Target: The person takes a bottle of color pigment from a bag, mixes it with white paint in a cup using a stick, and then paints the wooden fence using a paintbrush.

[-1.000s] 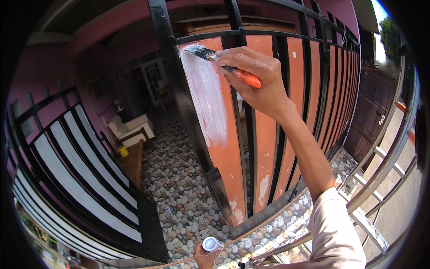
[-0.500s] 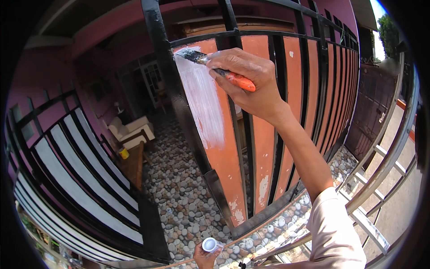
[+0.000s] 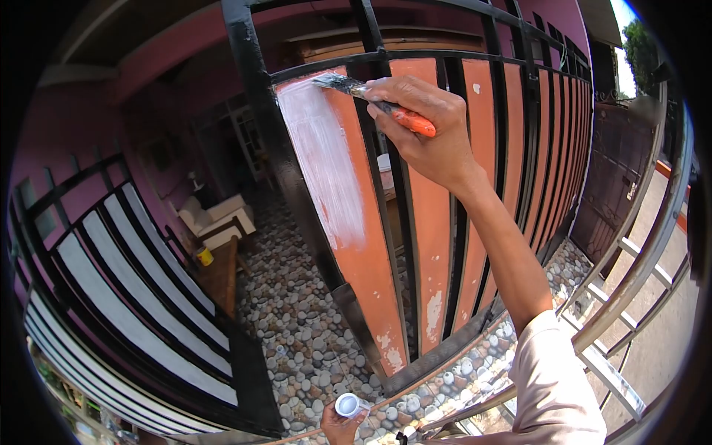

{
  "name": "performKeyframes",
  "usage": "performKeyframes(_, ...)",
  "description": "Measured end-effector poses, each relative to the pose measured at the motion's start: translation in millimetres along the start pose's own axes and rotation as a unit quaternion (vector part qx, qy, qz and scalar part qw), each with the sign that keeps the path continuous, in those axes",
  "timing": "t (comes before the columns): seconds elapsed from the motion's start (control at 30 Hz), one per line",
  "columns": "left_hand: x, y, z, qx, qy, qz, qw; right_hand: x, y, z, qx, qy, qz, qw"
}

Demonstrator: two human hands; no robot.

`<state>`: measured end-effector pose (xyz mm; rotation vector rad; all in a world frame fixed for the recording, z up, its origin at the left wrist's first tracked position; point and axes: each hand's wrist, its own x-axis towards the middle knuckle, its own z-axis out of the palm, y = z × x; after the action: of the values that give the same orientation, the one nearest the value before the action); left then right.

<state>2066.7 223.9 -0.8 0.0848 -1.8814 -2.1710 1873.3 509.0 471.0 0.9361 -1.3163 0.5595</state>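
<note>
My right hand (image 3: 426, 130) grips a paintbrush (image 3: 412, 122) with an orange and black handle. Its dark, paint-smeared bristles touch the top of the first orange panel (image 3: 363, 274), near the panel's upper edge. Streaky white paint (image 3: 322, 159) covers the upper left part of that panel; the lower part is orange with small pale chips. Low in the view, my left hand (image 3: 342, 424) holds a small white cup (image 3: 347, 404) with pale paint inside.
Black bars (image 3: 276, 148) frame the orange panels. At left stands a gate section with white panels (image 3: 133, 297). Pebbled floor (image 3: 311, 334) lies between. Behind are a cream chair (image 3: 219, 219) and a yellow can (image 3: 205, 256). A metal ladder-like frame (image 3: 630, 297) is at right.
The brush in my right hand first moved slightly left, then right along the panel's top. White paint now reaches a little further there. The left hand and cup have stayed nearly still.
</note>
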Motion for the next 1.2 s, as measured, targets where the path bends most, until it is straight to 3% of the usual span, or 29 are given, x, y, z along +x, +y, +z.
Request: performKeyframes(1.2,-2,-12,-5,-0.024,0.005,0.027,0.999,2,-23,23,0.039,0.032,-0.001,0.999)
